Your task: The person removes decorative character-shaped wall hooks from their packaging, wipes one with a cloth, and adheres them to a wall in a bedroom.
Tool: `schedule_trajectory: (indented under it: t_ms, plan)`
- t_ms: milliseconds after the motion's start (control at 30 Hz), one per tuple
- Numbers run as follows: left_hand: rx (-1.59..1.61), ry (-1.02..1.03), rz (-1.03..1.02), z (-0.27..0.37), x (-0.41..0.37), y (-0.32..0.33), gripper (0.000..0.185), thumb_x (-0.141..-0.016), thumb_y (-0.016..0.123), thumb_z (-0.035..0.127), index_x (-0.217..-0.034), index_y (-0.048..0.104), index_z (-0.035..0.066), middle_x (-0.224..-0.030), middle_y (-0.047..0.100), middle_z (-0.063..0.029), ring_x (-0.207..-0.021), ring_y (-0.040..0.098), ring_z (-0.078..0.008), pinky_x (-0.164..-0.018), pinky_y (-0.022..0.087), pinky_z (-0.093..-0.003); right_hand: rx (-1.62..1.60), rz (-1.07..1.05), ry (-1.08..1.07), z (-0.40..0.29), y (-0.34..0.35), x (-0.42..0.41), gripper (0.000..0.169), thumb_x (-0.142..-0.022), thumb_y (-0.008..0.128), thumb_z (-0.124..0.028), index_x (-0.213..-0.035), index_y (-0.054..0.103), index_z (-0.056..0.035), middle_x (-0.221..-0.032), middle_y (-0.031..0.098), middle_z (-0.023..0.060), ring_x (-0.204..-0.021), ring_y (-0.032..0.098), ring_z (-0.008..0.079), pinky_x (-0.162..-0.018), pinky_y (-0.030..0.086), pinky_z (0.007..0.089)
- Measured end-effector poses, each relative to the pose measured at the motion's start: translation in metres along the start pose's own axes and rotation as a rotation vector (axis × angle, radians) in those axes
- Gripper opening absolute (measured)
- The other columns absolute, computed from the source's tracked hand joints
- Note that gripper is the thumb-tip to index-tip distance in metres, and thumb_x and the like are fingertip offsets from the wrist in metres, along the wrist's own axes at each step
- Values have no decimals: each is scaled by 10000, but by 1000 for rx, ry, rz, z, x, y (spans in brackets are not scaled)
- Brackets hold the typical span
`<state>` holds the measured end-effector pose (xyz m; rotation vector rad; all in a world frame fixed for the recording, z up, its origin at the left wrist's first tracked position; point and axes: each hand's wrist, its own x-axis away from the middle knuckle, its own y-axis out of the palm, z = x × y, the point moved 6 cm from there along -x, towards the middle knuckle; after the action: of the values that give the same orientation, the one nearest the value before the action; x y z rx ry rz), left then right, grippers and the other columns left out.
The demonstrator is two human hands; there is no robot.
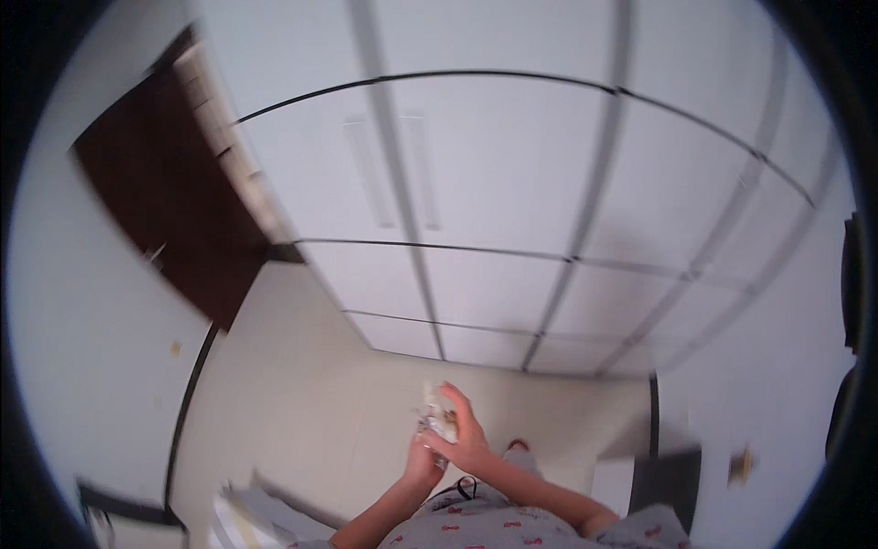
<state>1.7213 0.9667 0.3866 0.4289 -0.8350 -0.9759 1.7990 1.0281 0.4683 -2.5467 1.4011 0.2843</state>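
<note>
A small crumpled bundle (439, 424), whitish with shiny and brownish parts, is held between both hands in front of my body; blur hides what it is. My left hand (424, 456) supports it from below and the left side. From the right, my right hand (466, 432) closes around it, thumb across the front and fingers over the far side. Beneath the hands lies the pale tiled floor (329, 412).
A tall white wardrobe (494, 165) with several doors and drawers stands ahead. At the left is a dark brown door (171, 185) with a metal handle. Striped fabric (240, 521) lies at the lower left, and a dark and white low cabinet (662, 480) stands at the lower right.
</note>
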Motion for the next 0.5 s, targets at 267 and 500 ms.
schedule_trajectory:
  t_ms: [267,500]
  plan:
    - [216,88,136,104,-39,-64,595,-1018,297,568,-1385,440,121,-1283,559,-57,-1187,546,-226,-1006,441,-386,-1,-342,106,18,120,-100,477,-804,710,-110,-1251,564,-35,-1193,630,148,-1121,611,260,-961,473,359]
    - [105,440,175,235,-111,-125,563,-1012,323,573,-1256,529,109,-1160,608,-52,-1097,583,-185,-943,477,-336,73,-531,-375,12,245,-225,340,-741,678,-24,-1076,623,-32,-1008,642,161,-923,621,343,-818,504,399]
